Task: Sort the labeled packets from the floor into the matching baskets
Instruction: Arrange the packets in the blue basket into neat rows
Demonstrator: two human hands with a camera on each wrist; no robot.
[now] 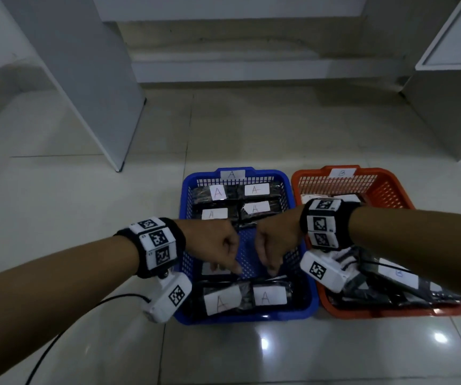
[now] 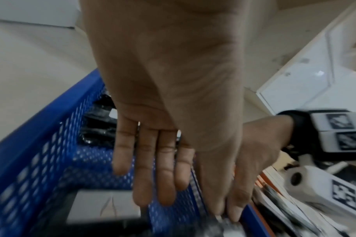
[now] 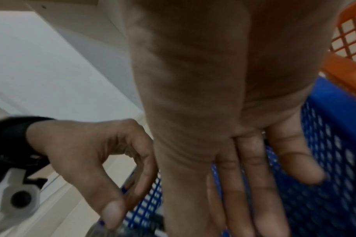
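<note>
Both hands hang fingers-down over the near half of the blue basket (image 1: 185, 207) marked A. My left hand (image 1: 223, 245) pinches the edge of a black packet (image 3: 120, 230) between thumb and forefinger; its other fingers (image 2: 162, 168) stay straight. My right hand (image 1: 276, 240) reaches down beside it, and one fingertip (image 2: 237, 208) sits on the same packet (image 2: 227, 226). Just below the fingertips lie black packets with white A labels (image 1: 268, 297). Several more A packets (image 1: 254, 208) fill the far half. The contact itself is hidden in the head view.
The orange basket (image 1: 390, 312) marked B stands right against the blue one and holds B packets (image 1: 398, 276). White cabinet panels rise at the left (image 1: 99, 93) and right (image 1: 451, 107). A black cable (image 1: 65, 332) trails from my left wrist over the pale tiles.
</note>
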